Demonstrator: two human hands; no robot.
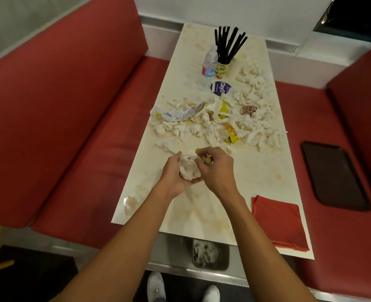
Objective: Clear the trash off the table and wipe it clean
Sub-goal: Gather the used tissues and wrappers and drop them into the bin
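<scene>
At centre frame, just above the near half of the worktop [256, 166], the left hand [171, 177] cups a wad of white tissue [187, 166] from below with its fingers curled round it. The right hand [217, 171] closes over the top of the wad and pinches a coloured wrapper [206, 159] against it. Assessment: clearing is at an early stage. Most of the trash remains across the middle of the worktop: the crumpled tissue pile [252, 129], a silver foil wrapper [180, 114] at its left edge, a yellow packet [231, 134] and a small patterned cup [248, 110] lying among the tissue. Orange-brown stains show on the bare surface near and far, so wiping is judged not yet started. Containers: towards the upper centre, a blue-and-white tub [220, 88] lies on its side, and its contents cannot be told. Beyond it stands a clear water bottle [209, 64] with its cap on; its fill level is not legible. Just beside the bottle, a printed paper cup [222, 69] holds a fan of black straws [229, 43] standing upright. At lower centre, on the floor below the near end of the worktop, a grey bin [209, 253] holds crumpled white tissue. A folded red cloth [278, 221] lies on the near right corner of the worktop, untouched. A dark tray [335, 177] rests on the red seat at right.
</scene>
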